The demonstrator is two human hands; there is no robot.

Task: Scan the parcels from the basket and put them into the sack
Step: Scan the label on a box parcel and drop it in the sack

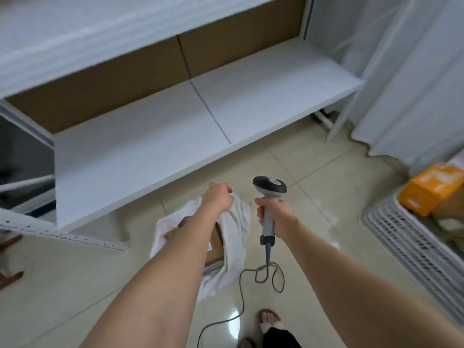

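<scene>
We are standing on the tiled floor in front of a low white shelf. Our left grip is clenching the gathered rim of the white sack, fingers curled tight into the cloth, and is holding the sack's mouth up while its lower part is slumping on the floor. A brown cardboard parcel is lying inside the sack, partly hidden by our left forearm. Our right grip is clamping round the grey handle of the scanner, just to the right of the sack, with the dark head pointing away from us towards the shelf (its scanning window is not showing from here). The cable is hanging from the handle and looping over the floor near our sandalled foot. The white slatted basket is sitting at the right edge, well apart from the sack, and an orange parcel is lying in it beside blurred brown shapes.
</scene>
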